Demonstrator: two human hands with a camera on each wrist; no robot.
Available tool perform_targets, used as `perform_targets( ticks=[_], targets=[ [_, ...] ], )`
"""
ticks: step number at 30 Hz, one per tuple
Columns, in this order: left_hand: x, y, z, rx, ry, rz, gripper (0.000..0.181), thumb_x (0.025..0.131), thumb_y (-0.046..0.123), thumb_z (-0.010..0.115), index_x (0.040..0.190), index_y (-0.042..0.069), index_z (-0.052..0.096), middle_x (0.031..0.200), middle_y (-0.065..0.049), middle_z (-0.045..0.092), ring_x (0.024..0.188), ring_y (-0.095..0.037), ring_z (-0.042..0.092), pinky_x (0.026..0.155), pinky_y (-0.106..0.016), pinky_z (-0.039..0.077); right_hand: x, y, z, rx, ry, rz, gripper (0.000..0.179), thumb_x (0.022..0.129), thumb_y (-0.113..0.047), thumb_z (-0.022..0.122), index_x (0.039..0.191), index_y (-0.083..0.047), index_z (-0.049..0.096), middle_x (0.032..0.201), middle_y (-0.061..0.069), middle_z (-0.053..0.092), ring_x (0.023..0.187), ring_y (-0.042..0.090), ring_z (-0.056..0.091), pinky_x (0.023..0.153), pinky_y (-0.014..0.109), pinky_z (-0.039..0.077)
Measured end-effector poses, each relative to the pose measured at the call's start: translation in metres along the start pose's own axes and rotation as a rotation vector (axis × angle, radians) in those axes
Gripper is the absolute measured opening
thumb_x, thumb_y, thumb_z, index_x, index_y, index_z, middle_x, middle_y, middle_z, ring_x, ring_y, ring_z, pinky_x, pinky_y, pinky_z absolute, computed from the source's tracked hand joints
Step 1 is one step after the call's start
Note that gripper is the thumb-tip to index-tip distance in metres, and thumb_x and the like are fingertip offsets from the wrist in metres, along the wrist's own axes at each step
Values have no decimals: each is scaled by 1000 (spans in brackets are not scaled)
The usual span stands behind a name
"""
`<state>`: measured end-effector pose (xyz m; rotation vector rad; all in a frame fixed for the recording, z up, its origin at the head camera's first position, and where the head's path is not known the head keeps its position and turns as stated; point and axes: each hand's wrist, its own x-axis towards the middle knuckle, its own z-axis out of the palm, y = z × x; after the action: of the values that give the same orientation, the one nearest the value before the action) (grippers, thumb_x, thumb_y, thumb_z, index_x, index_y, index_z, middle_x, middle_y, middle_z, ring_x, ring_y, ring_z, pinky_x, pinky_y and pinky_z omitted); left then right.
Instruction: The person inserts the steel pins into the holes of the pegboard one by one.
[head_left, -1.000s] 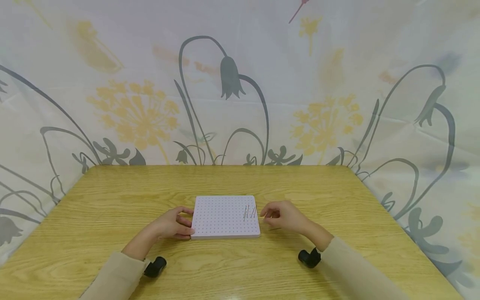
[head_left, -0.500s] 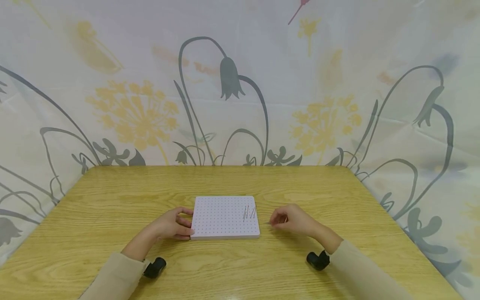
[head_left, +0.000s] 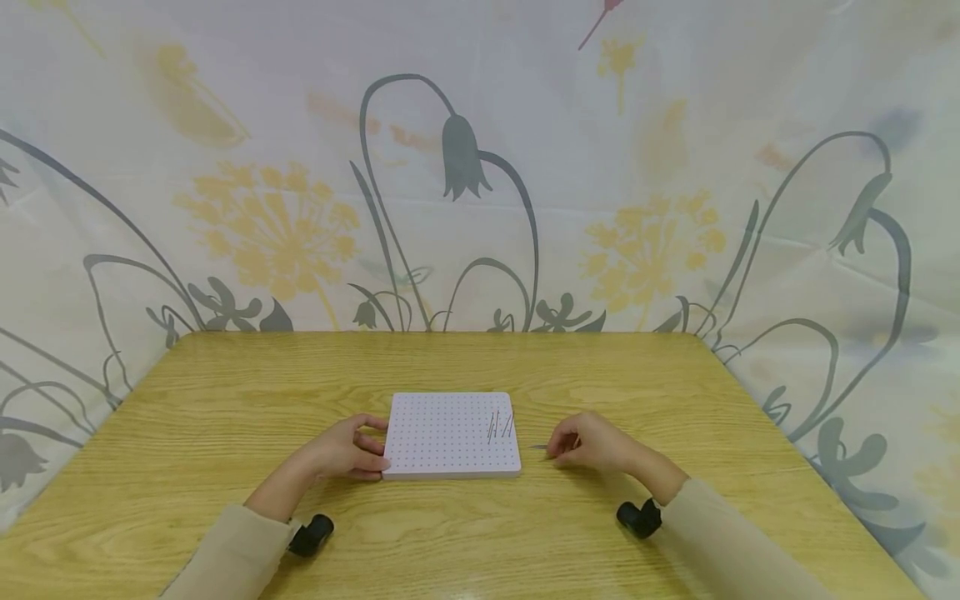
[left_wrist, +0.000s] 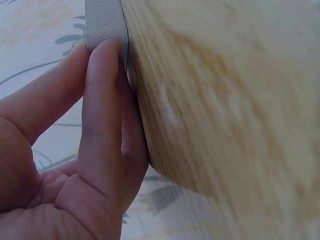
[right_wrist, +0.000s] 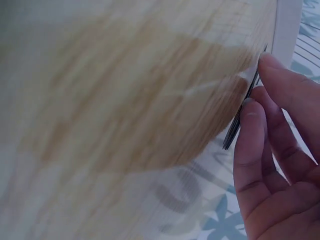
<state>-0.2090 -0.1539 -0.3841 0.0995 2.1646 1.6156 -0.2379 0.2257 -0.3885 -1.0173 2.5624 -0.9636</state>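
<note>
A white board [head_left: 442,433] with rows of small holes lies flat on the table. Several thin metal pins [head_left: 491,427] stand leaning in its holes near the right side. My left hand [head_left: 341,448] grips the board's left edge, thumb at the near corner; the left wrist view shows the fingertips against the board's side [left_wrist: 105,22]. Right of the board, my right hand [head_left: 588,442] pinches a small bundle of thin dark pins [right_wrist: 234,127] low at the table surface. Their tips [head_left: 537,447] point left toward the board. How many the fingers hold is unclear.
The wooden table [head_left: 450,533] spreads around the board on all sides. Behind it hangs a pale cloth [head_left: 555,108] printed with flowers. Black wrist cameras [head_left: 311,535] sit at both sleeves.
My right hand has moved from beside the board's right edge a little to the right and down to the loose pins. The left hand and the board stay put.
</note>
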Motion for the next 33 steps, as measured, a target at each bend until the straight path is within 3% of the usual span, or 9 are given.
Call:
perform_targets(
  ticks=[10, 24, 33],
  targets=[
    [1, 0, 0, -5, 11, -9, 57, 81, -10, 66, 129, -9, 36, 97, -20, 53, 77, -21, 61, 70, -36, 56, 3, -1, 1, 30, -68, 49, 4, 81, -4, 70, 79, -3, 67, 78, -4, 62, 68, 4, 55, 61, 22, 50],
    [1, -1, 1, 6, 17, -15, 57, 80, -9, 66, 129, -9, 37, 97, -20, 53, 77, -21, 61, 70, -36, 57, 0, -6, 2, -51, -137, -8, 6, 92, -6, 58, 86, -7, 59, 82, -6, 54, 71, 4, 45, 64, 22, 44],
    [1, -1, 1, 10, 17, -13, 56, 80, -10, 66, 129, -9, 37, 97, -20, 53, 77, -21, 61, 70, -36, 56, 0, -6, 3, 59, -101, 1, 7, 96, -7, 50, 91, -3, 54, 77, 1, 56, 67, 9, 49, 58, 22, 44]
  ],
)
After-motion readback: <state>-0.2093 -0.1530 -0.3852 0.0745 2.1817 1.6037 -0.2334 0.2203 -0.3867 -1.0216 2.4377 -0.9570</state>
